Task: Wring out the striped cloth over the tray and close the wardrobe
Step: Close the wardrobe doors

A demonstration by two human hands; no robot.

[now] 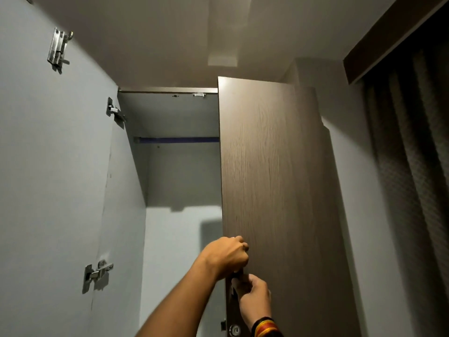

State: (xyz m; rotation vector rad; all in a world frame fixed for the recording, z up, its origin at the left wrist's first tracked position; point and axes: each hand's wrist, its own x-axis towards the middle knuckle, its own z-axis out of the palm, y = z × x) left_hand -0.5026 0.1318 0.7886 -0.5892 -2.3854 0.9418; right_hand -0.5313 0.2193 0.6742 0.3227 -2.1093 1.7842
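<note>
Wardrobe: tall and open, its brown wood-grain door (267, 190) standing ahead, pale interior showing to its left.
Left hand (227, 256): curled tight around the door's free edge.
Right hand (254, 294): just below, closed on the dark handle (239, 276).
Handling: door looked stiff, fairly heavy, free-swinging on hinges (97, 274); best held at that edge and handle.
Cloth, tray: not visible.

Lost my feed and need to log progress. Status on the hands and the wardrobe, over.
Left hand and right hand both gripping right wardrobe door at its edge. Left wardrobe door wide open. Cloth, tray not in view. Nothing blocking.
</note>
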